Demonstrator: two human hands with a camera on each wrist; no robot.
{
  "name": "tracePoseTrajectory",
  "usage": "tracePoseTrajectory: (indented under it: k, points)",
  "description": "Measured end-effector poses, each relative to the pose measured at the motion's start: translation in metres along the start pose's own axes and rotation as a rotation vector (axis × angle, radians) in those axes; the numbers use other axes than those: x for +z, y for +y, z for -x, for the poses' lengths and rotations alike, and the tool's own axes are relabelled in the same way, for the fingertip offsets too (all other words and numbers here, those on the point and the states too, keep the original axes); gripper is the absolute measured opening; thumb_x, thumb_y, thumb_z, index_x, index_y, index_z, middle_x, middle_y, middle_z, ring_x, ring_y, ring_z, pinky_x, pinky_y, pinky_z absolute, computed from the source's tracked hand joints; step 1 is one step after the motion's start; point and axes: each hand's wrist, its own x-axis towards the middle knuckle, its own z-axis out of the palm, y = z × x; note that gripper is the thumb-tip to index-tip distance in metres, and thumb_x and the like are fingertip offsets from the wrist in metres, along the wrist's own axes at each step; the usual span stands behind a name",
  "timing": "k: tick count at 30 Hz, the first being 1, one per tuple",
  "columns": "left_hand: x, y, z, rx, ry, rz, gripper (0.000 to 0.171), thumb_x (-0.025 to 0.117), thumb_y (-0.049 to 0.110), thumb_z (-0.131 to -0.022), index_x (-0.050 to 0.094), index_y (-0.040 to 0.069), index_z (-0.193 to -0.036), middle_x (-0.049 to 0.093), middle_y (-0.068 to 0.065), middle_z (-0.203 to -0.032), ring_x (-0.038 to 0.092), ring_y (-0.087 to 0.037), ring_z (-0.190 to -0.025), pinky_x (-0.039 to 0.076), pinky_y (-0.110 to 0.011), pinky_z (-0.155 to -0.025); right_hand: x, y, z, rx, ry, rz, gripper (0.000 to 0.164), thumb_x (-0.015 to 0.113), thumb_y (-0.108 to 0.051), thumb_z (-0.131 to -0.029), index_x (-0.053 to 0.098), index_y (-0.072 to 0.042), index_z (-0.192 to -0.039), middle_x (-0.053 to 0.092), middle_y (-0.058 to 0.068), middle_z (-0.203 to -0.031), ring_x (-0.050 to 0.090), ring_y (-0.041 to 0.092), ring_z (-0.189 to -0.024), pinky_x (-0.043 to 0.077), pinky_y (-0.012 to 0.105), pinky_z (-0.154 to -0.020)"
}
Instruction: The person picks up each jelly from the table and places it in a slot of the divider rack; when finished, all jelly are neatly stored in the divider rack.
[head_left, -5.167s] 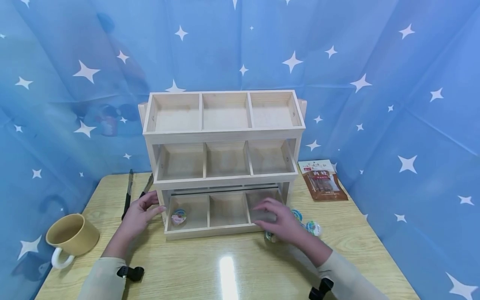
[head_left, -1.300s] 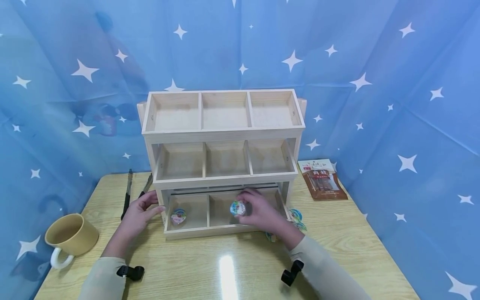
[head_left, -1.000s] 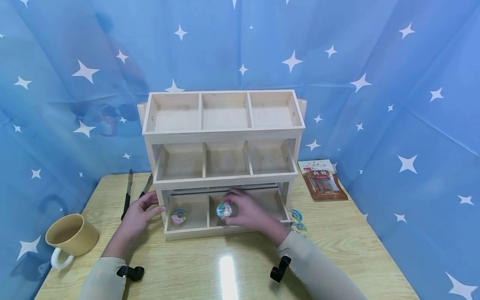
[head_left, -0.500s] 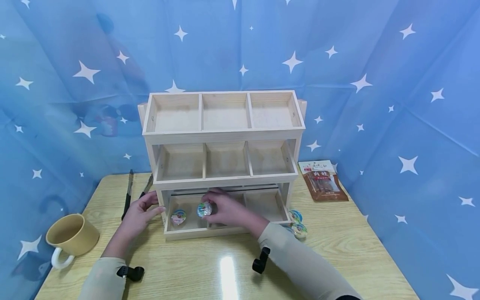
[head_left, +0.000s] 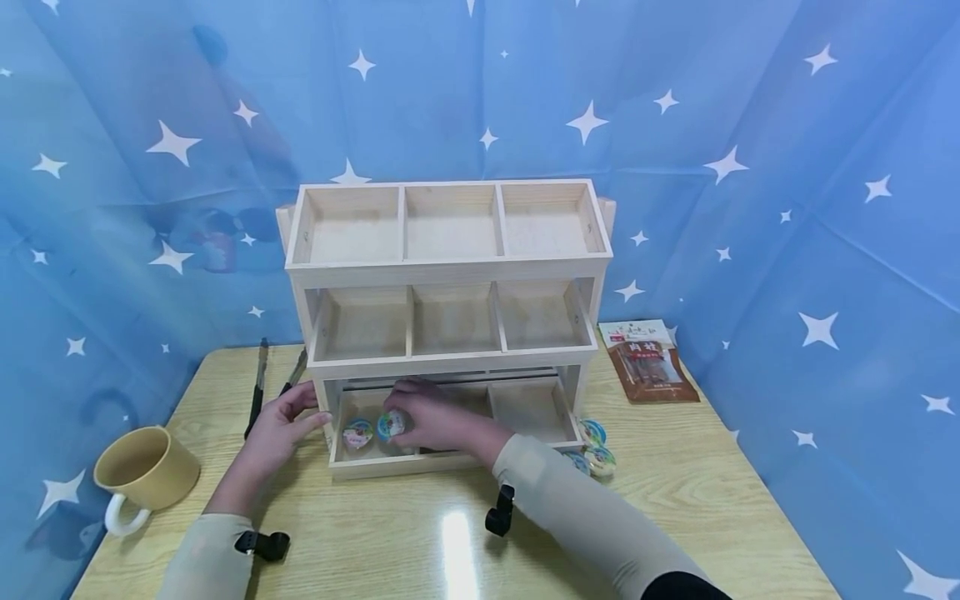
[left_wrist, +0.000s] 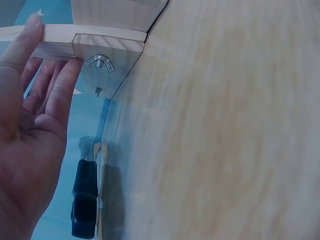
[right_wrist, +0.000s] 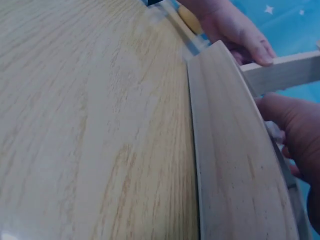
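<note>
A three-tier wooden rack (head_left: 450, 272) stands on the table, each tier split into three compartments. My right hand (head_left: 435, 418) pinches a small jelly cup (head_left: 389, 426) inside the bottom tier's left compartment, beside another jelly cup (head_left: 357, 434) lying there. The right wrist view shows the right hand (right_wrist: 297, 130) behind the tier's front board (right_wrist: 240, 150), the cup mostly hidden. My left hand (head_left: 276, 427) holds the rack's left side at the bottom. In the left wrist view, its thumb and fingers lie on opposite sides of a wooden bar (left_wrist: 57, 40).
Several jelly cups (head_left: 599, 461) lie on the table at the rack's right foot. Behind them is a brown snack packet (head_left: 651, 371). A tan mug (head_left: 146, 469) with a white handle stands at left, near black-handled tongs (head_left: 257, 392). A starry blue curtain encloses the table.
My right hand, empty over the right compartment at first, has since taken a jelly cup and carried it left across the bottom tier, down into the left compartment. The left hand stays put.
</note>
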Motion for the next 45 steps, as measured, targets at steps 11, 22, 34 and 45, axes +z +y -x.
tracePoseTrajectory:
  k: [11, 22, 34, 45]
  points:
    - [0.0, -0.002, -0.002, 0.001, -0.009, 0.016, 0.058, 0.078, 0.029, -0.107, 0.059, 0.011, -0.159, 0.074, -0.012, -0.133, 0.067, -0.012, -0.117, 0.053, -0.024, -0.092, 0.004, 0.002, -0.002, 0.006, -0.05, 0.087, 0.051, 0.086, -0.051, -0.096, 0.076, -0.021, -0.136, 0.068, -0.01, -0.134, 0.057, 0.011, -0.134, 0.027, 0.033, -0.129]
    - [0.0, 0.001, -0.001, -0.013, -0.004, 0.016, 0.058, 0.078, 0.027, -0.108, 0.058, 0.01, -0.159, 0.074, -0.015, -0.135, 0.067, -0.018, -0.121, 0.051, -0.022, -0.094, 0.007, 0.002, -0.001, 0.021, -0.043, 0.048, 0.053, 0.087, -0.05, -0.095, 0.077, -0.021, -0.137, 0.069, -0.011, -0.132, 0.057, 0.012, -0.133, 0.035, 0.033, -0.123]
    - [0.0, 0.002, -0.002, -0.014, -0.009, 0.016, 0.058, 0.078, 0.028, -0.108, 0.058, 0.01, -0.16, 0.073, -0.015, -0.135, 0.067, -0.019, -0.121, 0.052, -0.023, -0.093, 0.006, 0.002, 0.003, 0.058, -0.026, -0.031, 0.057, 0.089, -0.049, -0.094, 0.075, -0.02, -0.141, 0.069, -0.009, -0.137, 0.058, 0.012, -0.134, 0.04, 0.03, -0.12]
    - [0.001, -0.001, -0.001, -0.015, -0.009, -0.002, 0.059, 0.077, 0.031, -0.108, 0.058, 0.01, -0.16, 0.074, -0.014, -0.134, 0.067, -0.016, -0.119, 0.054, -0.024, -0.091, -0.015, -0.004, 0.042, 0.101, 0.133, -0.255, 0.046, 0.087, -0.029, -0.099, 0.074, -0.011, -0.139, 0.069, 0.004, -0.144, 0.061, 0.02, -0.135, 0.049, 0.038, -0.115]
